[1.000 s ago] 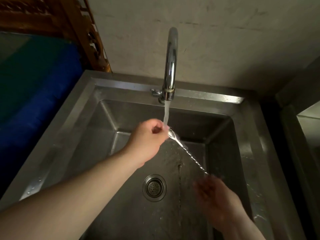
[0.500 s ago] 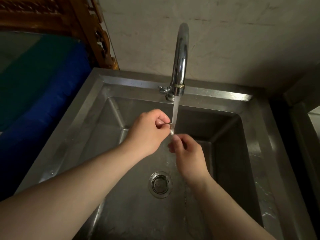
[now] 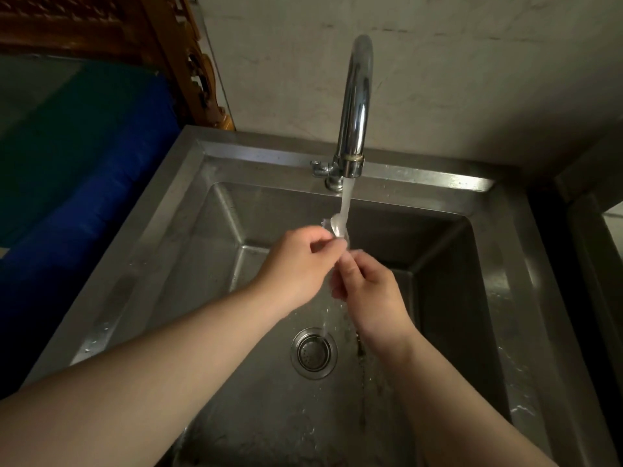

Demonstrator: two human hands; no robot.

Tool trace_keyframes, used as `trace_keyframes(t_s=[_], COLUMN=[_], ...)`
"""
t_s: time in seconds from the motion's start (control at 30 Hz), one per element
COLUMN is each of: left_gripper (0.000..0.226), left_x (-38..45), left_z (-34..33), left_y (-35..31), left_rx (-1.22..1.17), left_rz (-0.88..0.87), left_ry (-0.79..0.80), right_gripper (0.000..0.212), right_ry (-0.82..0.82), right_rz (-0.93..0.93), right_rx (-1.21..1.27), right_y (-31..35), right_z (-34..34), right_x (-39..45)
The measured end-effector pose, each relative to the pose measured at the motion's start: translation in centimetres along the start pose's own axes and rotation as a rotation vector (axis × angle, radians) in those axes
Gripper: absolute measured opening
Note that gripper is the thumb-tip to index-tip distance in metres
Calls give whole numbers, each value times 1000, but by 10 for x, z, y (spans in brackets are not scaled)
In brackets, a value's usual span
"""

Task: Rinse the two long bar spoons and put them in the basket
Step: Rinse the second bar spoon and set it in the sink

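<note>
Count: one spoon bowl (image 3: 338, 225) visible, sitting right under the water stream (image 3: 346, 200). A bit of twisted handle (image 3: 361, 345) shows below the right wrist. Can't tell if a second spoon is bundled in the grip. Basket not in frame.

Two hands, both over the sink (image 3: 505, 298), touching each other mid-basin. Left hand (image 3: 296, 264) pinches the spoon neck just below the bowl, thumb and fingertips closed on it. Right hand (image 3: 371, 291) is wrapped around the handle just beneath, fist closed, thumb pointing up toward the bowl.

One faucet (image 3: 355, 106), running; stream hits the spoon bowl and runs down past the hands. One lever (image 3: 320, 167) at its base, left side.

Sink contents: one drain strainer (image 3: 314, 352) on the floor, below the hands, plus water splashes and droplets. No other loose items visible in the basin.
</note>
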State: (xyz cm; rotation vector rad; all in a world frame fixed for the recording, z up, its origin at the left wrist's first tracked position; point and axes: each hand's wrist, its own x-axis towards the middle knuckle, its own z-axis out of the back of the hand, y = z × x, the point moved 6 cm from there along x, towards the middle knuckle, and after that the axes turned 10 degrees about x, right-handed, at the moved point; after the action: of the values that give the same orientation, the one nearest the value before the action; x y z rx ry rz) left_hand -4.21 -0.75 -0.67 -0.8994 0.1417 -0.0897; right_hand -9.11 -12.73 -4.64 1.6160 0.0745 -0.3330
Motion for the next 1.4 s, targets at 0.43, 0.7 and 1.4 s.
trace_keyframes(t_s=[0.43,0.7,1.4], left_gripper=[26,10,13], left_x=[-6,-1,-12], left_z=[-21,-25,-81], left_y=[-2,8,80], left_rx=[-199,-352,-993], left_rz=[131,228,969], left_ry=[95,116,104], right_gripper=[31,19,13], right_ry=[41,5,-78], right_rz=[7,-35,271], right_rx=[90,-97,-191], right_y=[-13,-23,52], right_z=[7,16,13], right_x=[-5,-13,12])
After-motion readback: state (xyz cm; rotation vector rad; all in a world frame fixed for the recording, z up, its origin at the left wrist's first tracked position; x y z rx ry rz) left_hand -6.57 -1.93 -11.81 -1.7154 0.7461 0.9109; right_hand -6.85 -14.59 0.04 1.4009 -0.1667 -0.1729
